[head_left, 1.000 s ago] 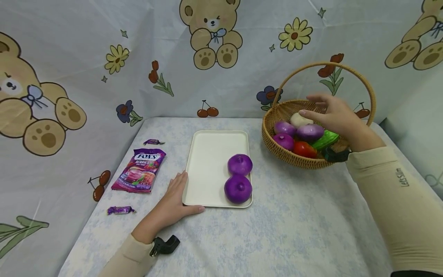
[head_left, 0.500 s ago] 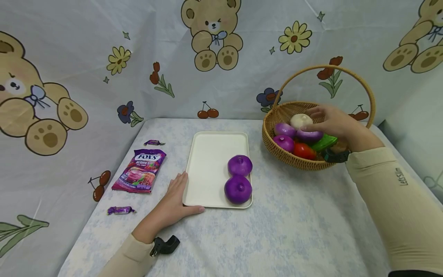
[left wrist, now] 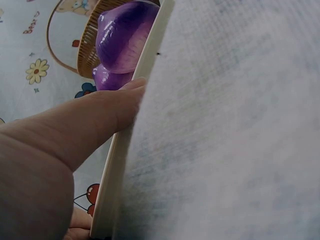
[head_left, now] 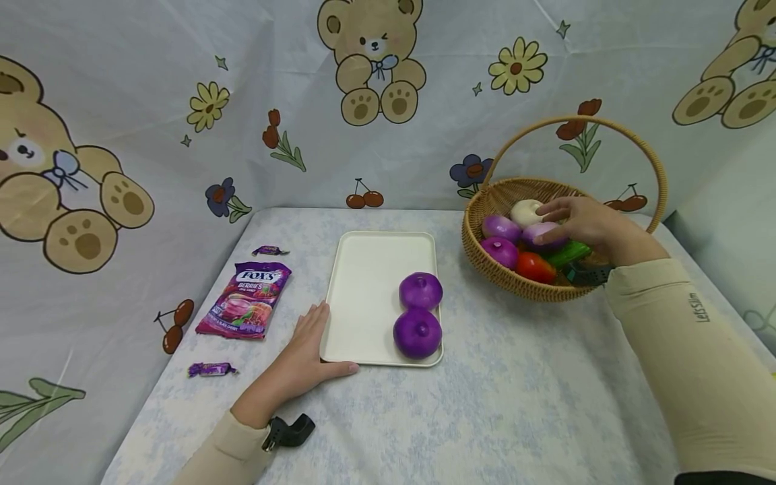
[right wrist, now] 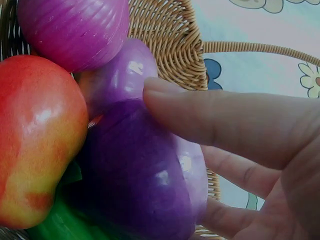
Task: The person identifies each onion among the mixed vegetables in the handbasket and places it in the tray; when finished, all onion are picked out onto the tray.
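My right hand (head_left: 547, 225) reaches into the wicker basket (head_left: 533, 288) and grips a purple onion (head_left: 536, 234). In the right wrist view the thumb (right wrist: 210, 120) presses on top of that onion (right wrist: 140, 185) and the fingers curl behind it, beside a red tomato (right wrist: 40, 135). My left hand (head_left: 315, 350) lies flat on the table, touching the front left corner of the white tray (head_left: 370, 283). Two purple onions (head_left: 421, 290) (head_left: 417, 333) sit on the tray's right side.
The basket also holds two more purple onions (head_left: 501, 228), a white one (head_left: 525, 211), a tomato (head_left: 535, 267) and a green vegetable (head_left: 570, 252). A candy bag (head_left: 244, 298) and two wrapped candies (head_left: 210, 368) (head_left: 269, 250) lie left of the tray.
My right hand has come down from above the basket and closed round a purple onion inside it. The left hand and the tray have not moved.
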`<state>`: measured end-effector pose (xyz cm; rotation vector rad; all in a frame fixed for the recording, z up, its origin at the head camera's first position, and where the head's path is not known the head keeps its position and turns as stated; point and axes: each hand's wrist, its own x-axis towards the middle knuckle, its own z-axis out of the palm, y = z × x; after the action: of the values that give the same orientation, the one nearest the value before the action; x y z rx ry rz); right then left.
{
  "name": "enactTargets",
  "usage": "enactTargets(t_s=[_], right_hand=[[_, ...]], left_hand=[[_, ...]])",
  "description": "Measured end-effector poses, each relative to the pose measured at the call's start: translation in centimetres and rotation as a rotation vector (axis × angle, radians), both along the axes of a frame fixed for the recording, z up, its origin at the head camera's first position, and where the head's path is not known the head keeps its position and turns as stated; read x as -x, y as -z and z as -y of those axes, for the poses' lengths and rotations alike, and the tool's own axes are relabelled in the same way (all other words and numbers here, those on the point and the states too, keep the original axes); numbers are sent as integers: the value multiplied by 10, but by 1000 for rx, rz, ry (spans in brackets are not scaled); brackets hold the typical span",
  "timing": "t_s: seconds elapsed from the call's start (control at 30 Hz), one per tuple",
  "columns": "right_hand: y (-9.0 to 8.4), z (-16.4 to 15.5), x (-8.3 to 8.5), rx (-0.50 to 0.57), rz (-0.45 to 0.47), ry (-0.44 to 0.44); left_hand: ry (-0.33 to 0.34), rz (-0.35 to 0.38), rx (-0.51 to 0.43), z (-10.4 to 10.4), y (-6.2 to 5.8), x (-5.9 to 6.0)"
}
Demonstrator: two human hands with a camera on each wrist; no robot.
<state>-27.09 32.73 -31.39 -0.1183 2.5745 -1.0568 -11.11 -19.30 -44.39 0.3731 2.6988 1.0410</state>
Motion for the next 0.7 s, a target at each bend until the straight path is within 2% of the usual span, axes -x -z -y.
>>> enactTargets(t_s=[0.53,0.7], right_hand=[[1,-1,3,-33,-70,8],[-4,1,1,-44,-84,24]], left_hand=[[2,-9,2,0,0,0],[1,-5,3,0,0,-1]])
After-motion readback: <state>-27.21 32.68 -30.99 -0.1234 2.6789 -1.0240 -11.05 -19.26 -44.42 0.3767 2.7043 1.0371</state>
